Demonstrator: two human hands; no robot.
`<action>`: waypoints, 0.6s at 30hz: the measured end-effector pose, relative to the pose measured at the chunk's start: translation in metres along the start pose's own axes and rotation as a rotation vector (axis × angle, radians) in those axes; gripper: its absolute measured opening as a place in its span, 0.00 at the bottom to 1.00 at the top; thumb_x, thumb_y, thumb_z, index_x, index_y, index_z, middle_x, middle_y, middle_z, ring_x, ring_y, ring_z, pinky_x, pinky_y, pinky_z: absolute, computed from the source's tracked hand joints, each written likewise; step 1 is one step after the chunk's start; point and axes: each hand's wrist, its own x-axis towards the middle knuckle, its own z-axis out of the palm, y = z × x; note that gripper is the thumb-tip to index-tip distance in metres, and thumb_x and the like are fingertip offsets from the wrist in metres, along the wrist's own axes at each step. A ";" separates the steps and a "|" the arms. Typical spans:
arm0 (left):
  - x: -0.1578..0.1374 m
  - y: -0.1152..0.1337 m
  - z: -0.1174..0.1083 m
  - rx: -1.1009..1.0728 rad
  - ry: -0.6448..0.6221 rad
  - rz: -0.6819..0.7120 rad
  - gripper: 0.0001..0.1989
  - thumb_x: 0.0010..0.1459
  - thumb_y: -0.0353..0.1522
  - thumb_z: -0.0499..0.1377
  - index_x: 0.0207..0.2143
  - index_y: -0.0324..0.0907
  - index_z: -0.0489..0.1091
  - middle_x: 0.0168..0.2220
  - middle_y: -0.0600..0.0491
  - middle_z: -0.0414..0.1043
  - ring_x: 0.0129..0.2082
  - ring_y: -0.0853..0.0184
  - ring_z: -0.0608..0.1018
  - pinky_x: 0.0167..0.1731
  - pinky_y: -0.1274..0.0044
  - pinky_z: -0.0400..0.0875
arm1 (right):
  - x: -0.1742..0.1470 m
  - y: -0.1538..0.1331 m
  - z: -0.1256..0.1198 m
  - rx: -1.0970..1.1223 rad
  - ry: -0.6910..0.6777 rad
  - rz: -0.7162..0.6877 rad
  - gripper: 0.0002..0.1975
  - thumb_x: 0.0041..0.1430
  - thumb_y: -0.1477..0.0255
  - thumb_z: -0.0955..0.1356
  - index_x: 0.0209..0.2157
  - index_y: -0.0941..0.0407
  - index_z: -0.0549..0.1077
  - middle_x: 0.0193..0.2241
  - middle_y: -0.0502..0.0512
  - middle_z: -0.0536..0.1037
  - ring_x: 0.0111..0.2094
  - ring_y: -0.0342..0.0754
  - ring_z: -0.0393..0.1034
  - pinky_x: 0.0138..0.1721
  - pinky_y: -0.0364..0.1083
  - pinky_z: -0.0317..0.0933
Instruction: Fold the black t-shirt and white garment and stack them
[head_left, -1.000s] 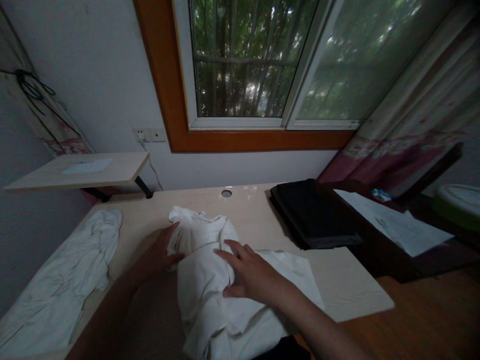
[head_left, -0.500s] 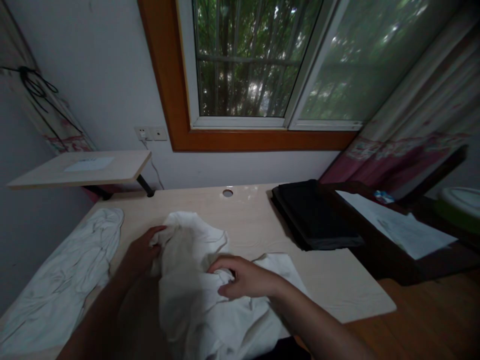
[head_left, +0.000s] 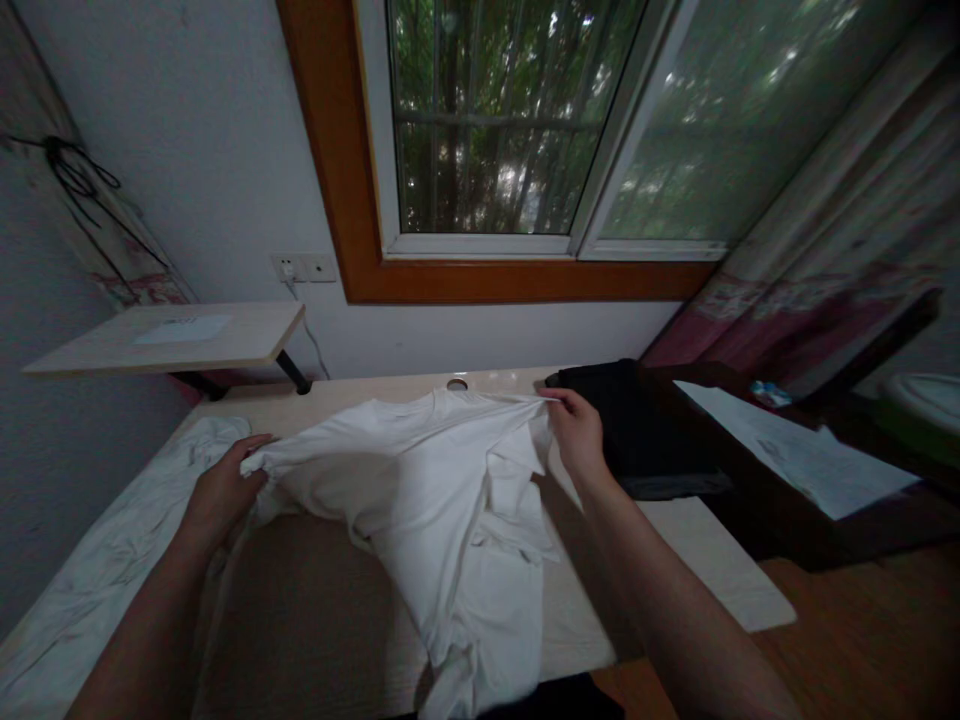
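Observation:
A white T-shirt (head_left: 420, 470) is stretched out between my two hands above the desk, its neckline toward the window. My left hand (head_left: 225, 490) pinches one edge of it at the left. With thumb and fingers, my right hand (head_left: 576, 430) grips the opposite edge, pulled taut beside the black stack. The lower part of the T-shirt hangs in loose folds toward the desk's near edge. Left of my left forearm lies another crumpled white cloth (head_left: 127, 550).
The pale wooden desk (head_left: 712, 560) stands against the wall under a window. Folded black cloths (head_left: 622, 420) lie at its right. A small raised shelf (head_left: 165, 340) with a paper on it is at the back left. To the right, a dark table holds a white sheet (head_left: 795, 450).
My hands have moved apart, the right one going right and away from me. The bunched white T-shirt is now spread between them.

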 end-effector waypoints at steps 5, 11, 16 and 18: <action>0.005 -0.007 0.014 0.030 0.006 0.071 0.25 0.58 0.36 0.55 0.59 0.45 0.69 0.56 0.48 0.77 0.46 0.59 0.81 0.47 0.70 0.75 | 0.019 -0.016 -0.009 -0.251 0.034 -0.390 0.15 0.62 0.68 0.66 0.46 0.53 0.81 0.56 0.60 0.76 0.59 0.54 0.68 0.63 0.58 0.59; 0.007 -0.003 0.027 0.195 0.191 0.355 0.23 0.59 0.35 0.55 0.56 0.42 0.70 0.56 0.42 0.73 0.59 0.51 0.73 0.60 0.58 0.67 | -0.045 -0.010 0.020 -0.306 -0.738 -0.452 0.14 0.63 0.73 0.69 0.50 0.50 0.80 0.53 0.59 0.79 0.54 0.53 0.73 0.58 0.56 0.65; -0.012 0.023 0.039 0.249 0.136 0.722 0.14 0.62 0.30 0.55 0.48 0.45 0.75 0.54 0.44 0.74 0.63 0.52 0.68 0.66 0.52 0.58 | -0.081 0.006 0.026 -0.361 -1.121 -0.445 0.20 0.58 0.73 0.75 0.53 0.51 0.80 0.55 0.60 0.77 0.56 0.54 0.72 0.60 0.53 0.64; -0.025 0.035 0.045 0.202 -0.027 0.883 0.13 0.63 0.29 0.54 0.46 0.47 0.76 0.51 0.48 0.77 0.60 0.57 0.71 0.67 0.55 0.59 | -0.081 0.006 0.021 -0.328 -1.182 -0.398 0.25 0.55 0.66 0.79 0.55 0.49 0.78 0.58 0.59 0.75 0.58 0.54 0.70 0.62 0.52 0.62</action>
